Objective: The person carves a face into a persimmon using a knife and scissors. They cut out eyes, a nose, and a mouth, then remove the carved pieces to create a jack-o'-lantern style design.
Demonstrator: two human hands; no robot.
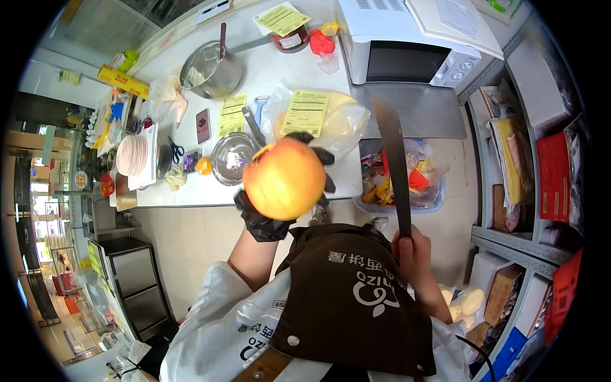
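Note:
My left hand (265,227), in a black glove, holds up a large round orange-yellow fruit (284,179) with a red blush, probably a mango. The fruit hides most of the palm, and gloved fingertips show around its far side. To the right, my bare right hand (414,250) grips a long knife (395,162), its broad dark blade pointing away from me; its handle is mostly hidden in my fist. Fruit and knife are apart. Beyond the fruit are a small steel bowl (234,167), a blue peeler (260,110) and a clear plastic bag (351,117) with something pale yellow inside.
On the white table (191,198) lie scissors (175,150), a phone (203,126), a piping bag (179,110) and a steel mixing bowl (215,71). A microwave (410,59) stands back right. Below the knife is a waste bin (425,203); metal shelves (520,246) line the right.

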